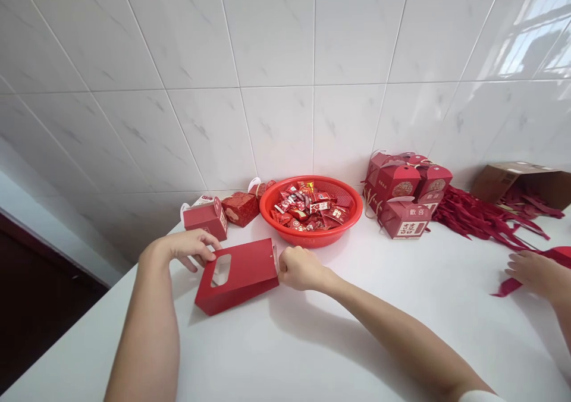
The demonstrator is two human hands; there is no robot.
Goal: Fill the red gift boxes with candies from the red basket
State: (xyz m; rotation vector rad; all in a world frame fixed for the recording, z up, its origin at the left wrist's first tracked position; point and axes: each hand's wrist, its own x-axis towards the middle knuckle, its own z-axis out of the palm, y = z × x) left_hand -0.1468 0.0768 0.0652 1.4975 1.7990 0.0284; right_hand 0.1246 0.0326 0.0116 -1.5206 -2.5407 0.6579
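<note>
A red cardboard gift box (250, 271) with a rounded cut-out window lies on its side on the white table (285, 354). My left hand (191, 250) holds its far left corner, with bent fingers over the top edge beside the window. At the box's right end, where a pale flap edge shows, my right hand (301, 268) is closed against the opening. Its fingertips are hidden by the hand and the box. Just beyond the box stands a red plastic basket (357, 212) of red-wrapped sweets (307, 206).
Small red boxes (205, 219) stand behind my left hand. More decorated red boxes (404, 191) are stacked right of the basket. Beyond them are dark red ribbons (477, 214) and a tipped cardboard box (526, 182). Another person's hand (537, 274) touches ribbon at the right edge.
</note>
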